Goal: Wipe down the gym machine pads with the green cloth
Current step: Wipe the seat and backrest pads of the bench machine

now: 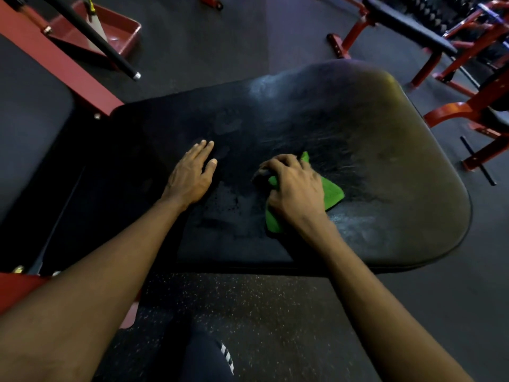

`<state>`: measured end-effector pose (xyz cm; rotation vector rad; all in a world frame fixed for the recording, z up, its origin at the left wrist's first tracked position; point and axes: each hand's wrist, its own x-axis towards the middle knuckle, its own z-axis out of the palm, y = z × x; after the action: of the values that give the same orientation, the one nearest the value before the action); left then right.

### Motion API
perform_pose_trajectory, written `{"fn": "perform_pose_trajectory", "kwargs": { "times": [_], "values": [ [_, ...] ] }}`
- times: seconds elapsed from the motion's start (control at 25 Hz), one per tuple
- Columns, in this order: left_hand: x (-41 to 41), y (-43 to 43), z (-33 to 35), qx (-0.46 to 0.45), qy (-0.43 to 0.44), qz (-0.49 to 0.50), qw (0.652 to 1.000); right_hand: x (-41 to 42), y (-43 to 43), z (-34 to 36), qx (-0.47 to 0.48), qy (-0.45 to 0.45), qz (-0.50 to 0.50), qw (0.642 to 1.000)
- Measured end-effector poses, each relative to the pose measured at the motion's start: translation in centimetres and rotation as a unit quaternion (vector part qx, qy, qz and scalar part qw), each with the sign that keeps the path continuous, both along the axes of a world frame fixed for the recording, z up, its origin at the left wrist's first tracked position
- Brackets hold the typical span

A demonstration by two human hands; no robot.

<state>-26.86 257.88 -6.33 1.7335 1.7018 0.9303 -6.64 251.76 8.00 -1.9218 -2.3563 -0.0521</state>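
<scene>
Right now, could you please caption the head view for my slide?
Right hand grips green cloth on black pad; left hand rests flat beside it.

The left hand lies flat on the bench, just left of the right hand, which sits atop the cloth near the bench's middle. A second bench stands behind, far right.

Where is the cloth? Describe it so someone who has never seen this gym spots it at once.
Find the big black pad filling the middle of the view. On it, the green cloth is bunched under the right hand, whose fingers curl over it; the left hand lies flat nearby. It is the only bright green thing among black padding and red frames.
</scene>
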Motion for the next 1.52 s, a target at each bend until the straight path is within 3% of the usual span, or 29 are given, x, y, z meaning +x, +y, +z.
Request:
{"fn": "perform_pose_trajectory", "kwargs": {
  "times": [0.16, 0.36, 0.56, 0.76, 0.96, 1.12, 1.24, 1.52],
  "values": [
    [0.1, -0.2, -0.3, -0.001, -0.001, 0.000, 1.000, 5.1, 0.9, 3.0, 0.042, -0.006, -0.071, 0.997],
    [0.1, 0.0, -0.3, 0.004, 0.000, 0.002, 1.000, 3.8, 0.8, 1.4, 0.105, -0.020, -0.090, 0.990],
    [0.1, 0.0, -0.3, 0.003, -0.001, 0.003, 1.000, 0.0, 1.9, -1.2, 0.069, -0.009, -0.092, 0.993],
    [0.0, -0.1, 0.1, 0.001, 0.002, -0.003, 1.000, -4.3, 1.0, -2.9, -0.003, -0.021, -0.021, 1.000],
    [0.0, -0.2, 0.3, -0.001, -0.001, 0.009, 1.000, 0.2, 1.1, 0.6, -0.020, -0.045, -0.001, 0.999],
    [0.1, -0.2, 0.2, -0.004, -0.004, 0.004, 1.000, 5.5, 1.6, 3.7, 0.030, -0.026, -0.090, 0.995],
    [0.1, -0.2, 0.1, -0.001, -0.004, 0.002, 1.000, 4.2, 1.9, 3.0, 0.060, -0.022, -0.129, 0.990],
    [0.0, -0.3, 0.0, -0.010, -0.003, 0.002, 1.000, 5.7, 0.6, 4.0, 0.035, -0.029, -0.074, 0.996]
  ]
}}
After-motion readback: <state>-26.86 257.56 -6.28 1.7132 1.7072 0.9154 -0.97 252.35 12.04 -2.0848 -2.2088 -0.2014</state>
